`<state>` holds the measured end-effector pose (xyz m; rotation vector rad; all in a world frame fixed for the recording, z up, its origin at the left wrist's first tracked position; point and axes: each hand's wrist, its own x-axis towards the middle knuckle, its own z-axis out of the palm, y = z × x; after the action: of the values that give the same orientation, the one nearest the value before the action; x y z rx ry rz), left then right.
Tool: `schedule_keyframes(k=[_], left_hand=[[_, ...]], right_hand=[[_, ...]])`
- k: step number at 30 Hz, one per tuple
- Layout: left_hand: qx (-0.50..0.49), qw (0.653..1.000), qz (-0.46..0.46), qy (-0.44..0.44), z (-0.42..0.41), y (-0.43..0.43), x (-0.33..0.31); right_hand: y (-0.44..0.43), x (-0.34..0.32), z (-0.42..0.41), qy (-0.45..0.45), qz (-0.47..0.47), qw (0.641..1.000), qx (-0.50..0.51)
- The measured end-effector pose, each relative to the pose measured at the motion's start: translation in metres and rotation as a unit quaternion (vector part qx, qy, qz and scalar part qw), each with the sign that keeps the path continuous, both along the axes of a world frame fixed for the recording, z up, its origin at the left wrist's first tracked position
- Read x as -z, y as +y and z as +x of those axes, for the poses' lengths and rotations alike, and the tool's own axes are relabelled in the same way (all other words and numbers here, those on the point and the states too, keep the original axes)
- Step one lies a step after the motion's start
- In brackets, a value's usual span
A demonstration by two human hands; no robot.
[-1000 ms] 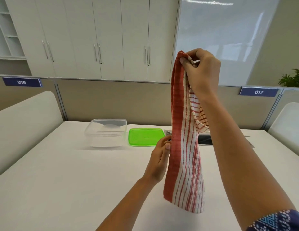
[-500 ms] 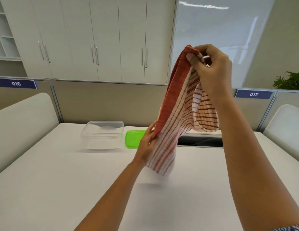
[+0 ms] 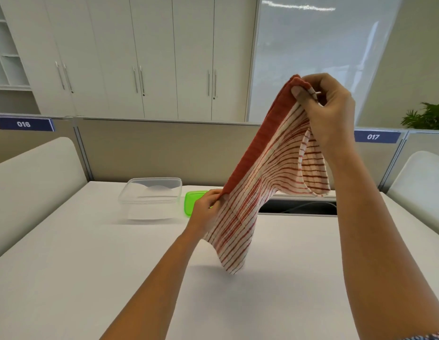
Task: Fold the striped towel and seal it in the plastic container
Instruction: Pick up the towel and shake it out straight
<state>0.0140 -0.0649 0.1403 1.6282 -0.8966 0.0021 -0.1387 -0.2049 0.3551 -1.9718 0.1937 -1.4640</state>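
The red-and-white striped towel (image 3: 260, 182) hangs in the air above the white table (image 3: 91, 266), stretched on a slant. My right hand (image 3: 323, 106) pinches its top corners high up. My left hand (image 3: 203, 212) grips the towel's red-banded edge lower down and to the left. A loose end dangles below, just above the table. The clear plastic container (image 3: 151, 197) stands open at the far side of the table. Its green lid (image 3: 192, 202) lies flat to the right of it, partly hidden behind my left hand.
A dark cable slot (image 3: 299, 207) runs along the table's far edge behind the towel. Beige partitions with signs 016 (image 3: 23, 123) and 017 (image 3: 372, 136) close off the back. White chair backs (image 3: 29, 180) stand at both sides.
The towel hung straight down from my right hand. My left hand has taken its red edge and pulled it up and leftward, so the cloth now stretches on a slant.
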Motion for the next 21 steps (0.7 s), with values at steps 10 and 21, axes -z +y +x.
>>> schedule_keyframes(k=[10, 21], left_hand=[[-0.020, 0.999, 0.042, -0.022, 0.042, 0.055, -0.042], [-0.069, 0.985, 0.094, -0.130, 0.048, 0.075, -0.048]], right_hand=[[-0.049, 0.037, -0.016, 0.013, 0.121, 0.990, -0.066], [-0.062, 0.052, -0.016, 0.047, 0.127, 0.990, -0.037]])
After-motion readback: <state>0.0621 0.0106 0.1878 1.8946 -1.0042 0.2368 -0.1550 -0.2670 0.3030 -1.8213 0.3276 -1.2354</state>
